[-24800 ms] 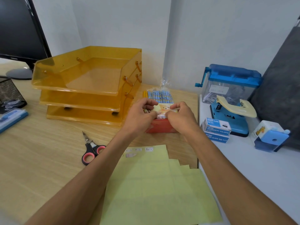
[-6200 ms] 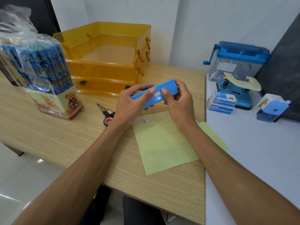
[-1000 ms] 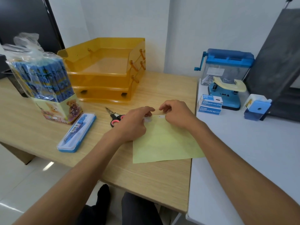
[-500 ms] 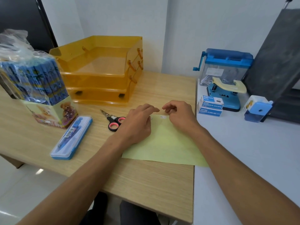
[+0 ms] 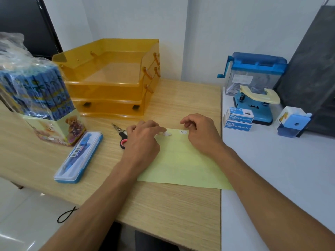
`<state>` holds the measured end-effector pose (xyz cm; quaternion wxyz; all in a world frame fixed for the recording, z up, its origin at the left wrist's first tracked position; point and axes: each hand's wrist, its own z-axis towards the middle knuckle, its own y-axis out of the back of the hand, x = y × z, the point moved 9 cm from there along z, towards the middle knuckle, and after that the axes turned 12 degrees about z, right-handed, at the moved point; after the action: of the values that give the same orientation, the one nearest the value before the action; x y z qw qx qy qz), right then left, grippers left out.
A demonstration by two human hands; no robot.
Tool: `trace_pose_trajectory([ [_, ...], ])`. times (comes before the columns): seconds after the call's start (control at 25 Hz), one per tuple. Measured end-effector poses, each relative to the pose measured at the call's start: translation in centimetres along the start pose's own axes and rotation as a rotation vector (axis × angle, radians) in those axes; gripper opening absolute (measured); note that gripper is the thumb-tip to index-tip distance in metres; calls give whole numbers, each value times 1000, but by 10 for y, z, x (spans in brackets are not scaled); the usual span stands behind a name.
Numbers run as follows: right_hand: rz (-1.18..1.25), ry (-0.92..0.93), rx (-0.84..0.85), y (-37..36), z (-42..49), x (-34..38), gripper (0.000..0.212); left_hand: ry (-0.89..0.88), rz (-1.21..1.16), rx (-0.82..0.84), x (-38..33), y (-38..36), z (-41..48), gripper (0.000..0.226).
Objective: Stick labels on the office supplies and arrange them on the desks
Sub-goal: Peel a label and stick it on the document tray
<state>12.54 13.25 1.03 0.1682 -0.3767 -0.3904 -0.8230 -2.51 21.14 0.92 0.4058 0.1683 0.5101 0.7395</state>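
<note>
Half a second on, the left hand point(image 5: 143, 142) has drawn back a little from the far edge of the yellow-green label sheet point(image 5: 181, 165). A small white label point(image 5: 167, 134) now shows at its fingertips, one edge seemingly lifted; whether the fingers pinch it or merely touch it cannot be told. A second label point(image 5: 183, 132) lies flat near the sheet's far edge, between the two hands and just beside the right hand point(image 5: 201, 134). That hand rests on the sheet's far right corner with its fingers loosely curled, grasping nothing that shows. The sheet lies flat on the wooden desk point(image 5: 172, 211), its near right corner reaching over the seam onto the adjoining white desk point(image 5: 281, 178). Scissors point(image 5: 121, 135) with black-and-pink handles lie just left of the left hand, partly hidden by it. Farther left is a blue compass case point(image 5: 79, 156) with a barcode sticker, and beyond it a cellophane-wrapped pack of blue pencils point(image 5: 36, 91) stands in a teddy-bear box. An amber three-tier letter tray point(image 5: 112, 91) stands at the back of the wooden desk. On the white desk, two boxes of binder clips point(image 5: 238, 120) are stacked in front of a blue hole punch point(image 5: 259, 104) with a cream handle. A hand-crank shredder point(image 5: 253, 73) stands behind them, and a blue-and-white pencil sharpener point(image 5: 293, 122) is to the right, near a dark panel point(image 5: 311, 69).
</note>
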Motion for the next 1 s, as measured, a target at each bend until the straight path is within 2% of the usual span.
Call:
trace_pose_trajectory([
  [0.12,-117,196,135,-17,-6,20,51,0,33,62,-3,-6,0,59],
  [0.2,-167,257,207,-25,-10,26,54,4,36,66,-3,-6,0,58],
  [0.48,-166,224,232,-27,-8,23,54,18,-3,63,-3,-4,-1,53],
  [0.6,-118,207,211,-24,-8,22,49,107,-87,35,6,-2,-2,60],
  [0.72,-100,163,104,-12,-6,23,36,245,-125,2,20,3,-3,77],
  [0.84,-110,178,-10,-3,2,34,24,260,-103,54,20,2,-2,80],
  [1.0,-80,53,121,-24,7,39,17,236,-45,92,14,0,-2,76],
])
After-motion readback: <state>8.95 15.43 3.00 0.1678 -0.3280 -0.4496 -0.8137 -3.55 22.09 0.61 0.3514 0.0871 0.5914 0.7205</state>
